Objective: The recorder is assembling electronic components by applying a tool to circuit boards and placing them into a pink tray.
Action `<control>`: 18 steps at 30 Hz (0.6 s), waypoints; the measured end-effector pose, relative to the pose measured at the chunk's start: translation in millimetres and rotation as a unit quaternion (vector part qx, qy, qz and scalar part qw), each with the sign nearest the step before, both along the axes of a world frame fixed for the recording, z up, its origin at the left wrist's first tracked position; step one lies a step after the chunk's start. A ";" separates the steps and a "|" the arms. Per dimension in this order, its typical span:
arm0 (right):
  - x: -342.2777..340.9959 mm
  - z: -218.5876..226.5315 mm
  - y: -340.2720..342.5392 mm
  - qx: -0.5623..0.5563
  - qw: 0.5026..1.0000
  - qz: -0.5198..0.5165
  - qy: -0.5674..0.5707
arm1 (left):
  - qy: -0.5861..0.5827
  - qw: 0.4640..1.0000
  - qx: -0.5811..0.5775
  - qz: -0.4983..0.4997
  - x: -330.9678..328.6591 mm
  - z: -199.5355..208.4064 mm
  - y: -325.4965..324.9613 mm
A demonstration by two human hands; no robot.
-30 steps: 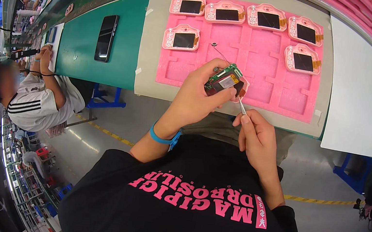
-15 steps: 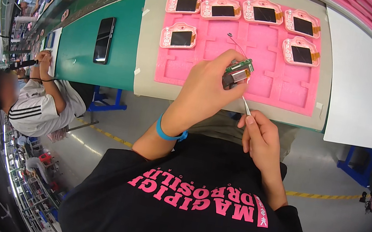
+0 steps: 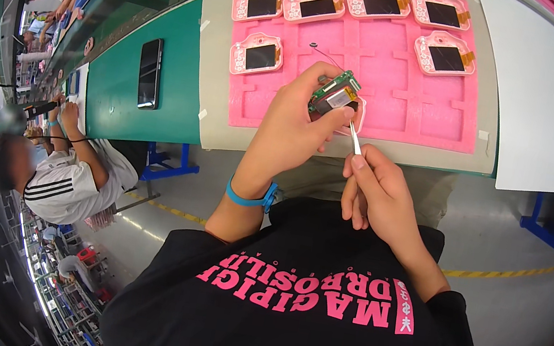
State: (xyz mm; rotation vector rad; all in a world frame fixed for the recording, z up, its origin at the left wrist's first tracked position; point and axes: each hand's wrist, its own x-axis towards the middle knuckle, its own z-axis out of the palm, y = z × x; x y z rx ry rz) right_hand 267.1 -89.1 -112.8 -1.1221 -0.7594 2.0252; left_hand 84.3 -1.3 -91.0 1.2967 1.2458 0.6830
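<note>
My left hand [image 3: 287,122] is closed around a green circuit board [image 3: 342,83] with a silver rectangular part [image 3: 339,100] on it. A thin wire runs from the board to a small dark round piece [image 3: 314,45]. Beneath the board, a pink-rimmed housing [image 3: 361,117] shows in part; whether the fingers grip it too is hidden. My right hand [image 3: 382,194] pinches silver tweezers [image 3: 355,142], whose tips reach the lower edge of the board near my left thumb. Beyond both hands lies a pink foam tray [image 3: 437,137] with recessed slots.
Several pink camera-shaped housings [image 3: 257,4] with dark screens sit along the tray's far and side edges. A black phone [image 3: 150,73] lies on the green mat [image 3: 173,115] to the left. White sheeting [image 3: 533,106] covers the right side. Another person [image 3: 68,175] works at far left.
The board has turned in my left hand, and a pink housing rim now shows beneath it. The tweezers have moved up and left to the board. The whole view has shifted slightly.
</note>
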 end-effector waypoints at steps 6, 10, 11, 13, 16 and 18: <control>-4.8 2.4 1.5 -0.015 1.000 -0.001 -0.004 | 0.008 1.000 0.020 0.001 -2.4 -1.7 -1.8; -7.8 2.0 3.9 -0.016 1.000 -0.009 -0.005 | 0.010 1.000 0.022 0.002 -3.0 -3.1 -2.0; -8.5 1.9 4.7 -0.015 1.000 -0.013 -0.006 | 0.010 1.000 0.022 0.001 -3.0 -3.5 -1.9; -8.2 1.2 5.5 -0.014 1.000 -0.015 -0.006 | 0.011 1.000 0.021 0.002 -2.4 -4.0 -2.3; -7.6 -0.9 6.1 -0.002 1.000 -0.022 -0.009 | -0.003 1.000 0.025 0.011 -1.1 -4.4 -3.6; -6.6 -1.0 6.4 0.002 1.000 -0.024 -0.011 | -0.008 1.000 0.027 0.014 -1.0 -3.6 -4.5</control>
